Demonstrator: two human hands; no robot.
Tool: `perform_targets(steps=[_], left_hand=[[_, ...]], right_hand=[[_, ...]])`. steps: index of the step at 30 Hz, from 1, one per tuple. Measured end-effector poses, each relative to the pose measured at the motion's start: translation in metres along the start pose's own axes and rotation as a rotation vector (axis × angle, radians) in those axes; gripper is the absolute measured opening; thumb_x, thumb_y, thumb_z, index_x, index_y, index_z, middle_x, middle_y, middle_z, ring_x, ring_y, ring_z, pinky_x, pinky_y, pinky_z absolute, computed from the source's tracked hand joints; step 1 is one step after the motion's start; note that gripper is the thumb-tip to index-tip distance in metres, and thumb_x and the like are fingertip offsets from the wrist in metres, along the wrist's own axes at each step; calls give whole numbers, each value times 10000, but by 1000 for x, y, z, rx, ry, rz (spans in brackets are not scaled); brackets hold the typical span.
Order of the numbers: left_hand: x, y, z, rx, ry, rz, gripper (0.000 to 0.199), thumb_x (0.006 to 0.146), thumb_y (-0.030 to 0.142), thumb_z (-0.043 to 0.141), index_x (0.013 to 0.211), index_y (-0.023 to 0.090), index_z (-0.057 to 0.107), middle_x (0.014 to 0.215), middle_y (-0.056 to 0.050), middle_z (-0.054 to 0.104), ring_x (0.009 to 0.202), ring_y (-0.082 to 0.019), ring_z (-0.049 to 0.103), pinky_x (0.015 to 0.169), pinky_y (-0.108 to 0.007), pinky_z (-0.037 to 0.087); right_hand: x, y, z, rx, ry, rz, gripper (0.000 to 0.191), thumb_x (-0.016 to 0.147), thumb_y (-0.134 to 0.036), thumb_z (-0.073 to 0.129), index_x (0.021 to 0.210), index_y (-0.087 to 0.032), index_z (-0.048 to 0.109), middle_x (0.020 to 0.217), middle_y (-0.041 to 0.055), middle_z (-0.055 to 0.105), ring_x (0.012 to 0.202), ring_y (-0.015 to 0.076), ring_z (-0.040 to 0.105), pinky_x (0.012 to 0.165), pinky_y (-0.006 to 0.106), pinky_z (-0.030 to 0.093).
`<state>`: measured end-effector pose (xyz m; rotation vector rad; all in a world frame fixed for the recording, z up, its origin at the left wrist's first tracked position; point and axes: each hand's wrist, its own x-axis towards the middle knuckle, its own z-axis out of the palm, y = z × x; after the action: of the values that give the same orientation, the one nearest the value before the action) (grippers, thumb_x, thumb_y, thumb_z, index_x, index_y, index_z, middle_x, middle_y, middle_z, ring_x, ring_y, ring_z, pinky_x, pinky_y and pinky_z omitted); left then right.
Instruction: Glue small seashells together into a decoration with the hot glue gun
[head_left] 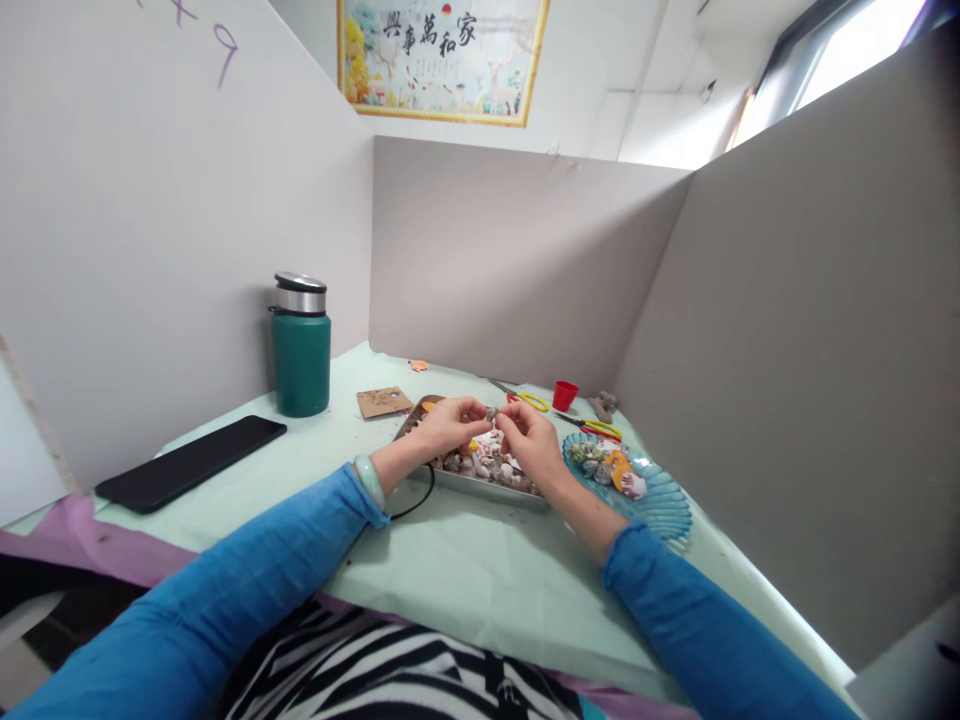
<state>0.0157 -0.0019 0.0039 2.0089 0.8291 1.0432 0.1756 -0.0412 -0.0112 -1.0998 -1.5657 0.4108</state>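
Observation:
My left hand point(455, 424) and my right hand point(531, 435) meet above a metal tray point(480, 487). Between their fingertips is a small grey-brown shell point(492, 413); both hands are closed in a pinch on it. A mixed heap of small shells point(480, 463), mostly white, brown and grey with a few orange bits, lies in the tray below. To the right of my right hand stands a scalloped blue glass plate point(664, 505) with sorted-looking clusters of grey, greenish, orange and white-red shells point(606, 465) on it. Fine detail of the held shell is too small to tell.
Behind the tray lie yellow-handled scissors point(529, 401), a second pair with red and yellow handles point(600, 430), and a red cup point(565, 395). At left are a brown card point(384, 402), a green flask point(301, 360) and a black phone point(193, 462). Grey partitions point(517, 250) enclose the table.

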Motion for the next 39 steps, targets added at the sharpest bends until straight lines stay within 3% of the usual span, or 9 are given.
perform_targets(steps=[9, 16, 29, 39], left_hand=[[-1, -6, 0, -6, 26, -5, 362, 733, 474, 600, 872, 141, 559, 486, 30, 529, 445, -108, 532, 432, -186, 369], [-1, -1, -1, 72, 77, 6, 318, 703, 435, 639, 825, 151, 567, 518, 27, 558, 450, -110, 543, 441, -193, 369], [3, -4, 0, -252, 45, -24, 353, 752, 422, 612, 924, 120, 552, 591, 11, 560, 457, -82, 534, 454, -202, 439], [5, -10, -2, -321, 59, 7, 402, 696, 380, 686, 955, 108, 543, 642, 10, 569, 456, -70, 539, 450, -200, 439]], right_hand=[[1, 2, 2, 11, 0, 29, 195, 775, -406, 541, 800, -214, 524, 569, -44, 547, 450, 113, 535, 448, 214, 399], [1, 2, 1, -25, 29, -6, 187, 785, -396, 532, 798, -210, 531, 603, -35, 566, 456, 109, 545, 468, 217, 412], [1, 6, 0, -65, 37, -8, 186, 785, -397, 536, 792, -211, 549, 577, -30, 577, 472, 127, 550, 481, 225, 408], [2, 9, 1, -54, 20, 2, 185, 786, -385, 541, 838, -208, 561, 597, -28, 586, 467, 120, 552, 473, 223, 408]])
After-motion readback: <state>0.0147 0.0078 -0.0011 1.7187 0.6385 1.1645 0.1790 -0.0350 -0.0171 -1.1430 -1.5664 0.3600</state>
